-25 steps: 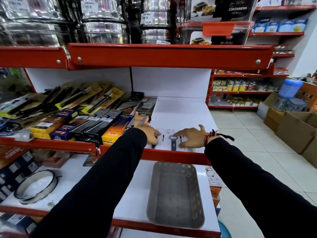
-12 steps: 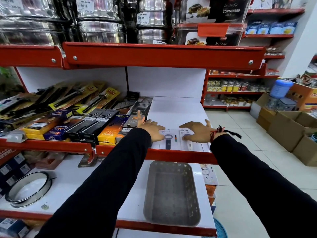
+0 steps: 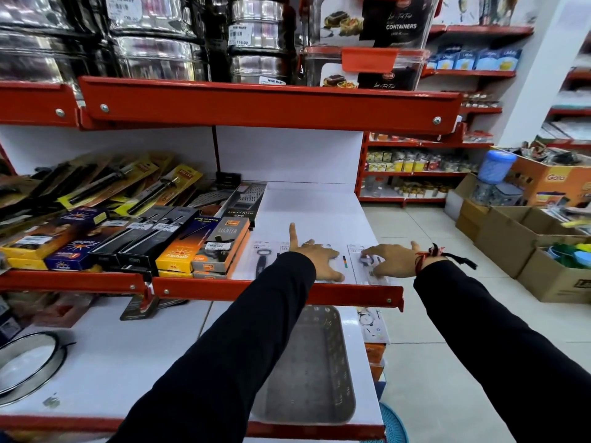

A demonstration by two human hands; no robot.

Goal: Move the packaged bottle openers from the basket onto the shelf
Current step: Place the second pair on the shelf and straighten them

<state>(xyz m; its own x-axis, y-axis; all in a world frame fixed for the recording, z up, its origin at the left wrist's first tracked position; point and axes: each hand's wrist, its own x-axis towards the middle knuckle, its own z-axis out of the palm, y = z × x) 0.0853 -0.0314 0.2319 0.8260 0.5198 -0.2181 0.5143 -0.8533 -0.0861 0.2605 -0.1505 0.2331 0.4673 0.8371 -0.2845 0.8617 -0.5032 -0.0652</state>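
Both hands [image 3: 319, 260] press flat on packaged bottle openers [image 3: 263, 262].

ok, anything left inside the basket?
The basket looks empty where its floor shows. The left sleeve covers its near-left corner, so that part cannot be checked.

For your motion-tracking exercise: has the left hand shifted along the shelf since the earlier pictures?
Cannot tell: the camera moved, and the left hand lies beside the lighter boxes as before.

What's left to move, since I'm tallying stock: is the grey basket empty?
Empty, as far as shows: the basket has a bare mesh floor, though a sleeve hides its left part. Packaged bottle openers lie flat on the shelf.
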